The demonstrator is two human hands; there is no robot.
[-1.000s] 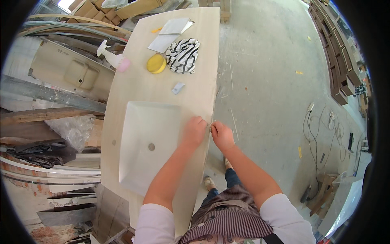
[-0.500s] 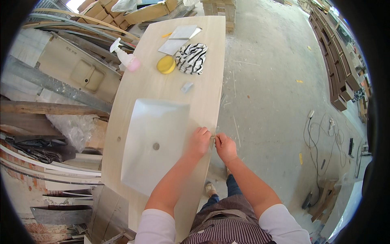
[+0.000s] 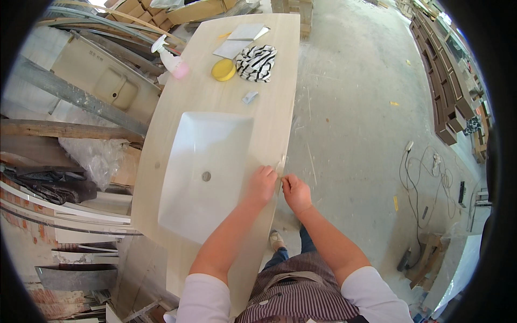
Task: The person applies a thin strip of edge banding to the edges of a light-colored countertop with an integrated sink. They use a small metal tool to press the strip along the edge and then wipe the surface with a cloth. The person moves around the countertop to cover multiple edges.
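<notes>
Before me lies a long pale wood-look countertop (image 3: 269, 129) with a white rectangular basin (image 3: 215, 140) set in it. Beside the basin, at the counter's right edge, my left hand (image 3: 263, 184) rests with its fingers curled together. My right hand (image 3: 297, 192) is just outside that edge, thumb and fingers pinched close to the left fingertips. Whatever lies between the fingers is too small to make out. Farther up the counter are a small grey-white piece (image 3: 250, 97), a round yellow tin or pad (image 3: 223, 70) and a crumpled black-and-white striped cloth (image 3: 257, 63).
A spray bottle (image 3: 173, 60) with pink liquid and flat grey-white pieces (image 3: 246, 32) occupy the far end. Left of the counter are a beige sink top (image 3: 97, 75), pipes and plastic sheeting (image 3: 99, 161). Cables (image 3: 412, 188) lie on the floor at right, beyond them brown cabinet frames (image 3: 439, 75).
Both hands have slid a short way nearer to me along the counter's right edge, fingers still closed. The whole view has tilted slightly, with the counter now higher in the picture.
</notes>
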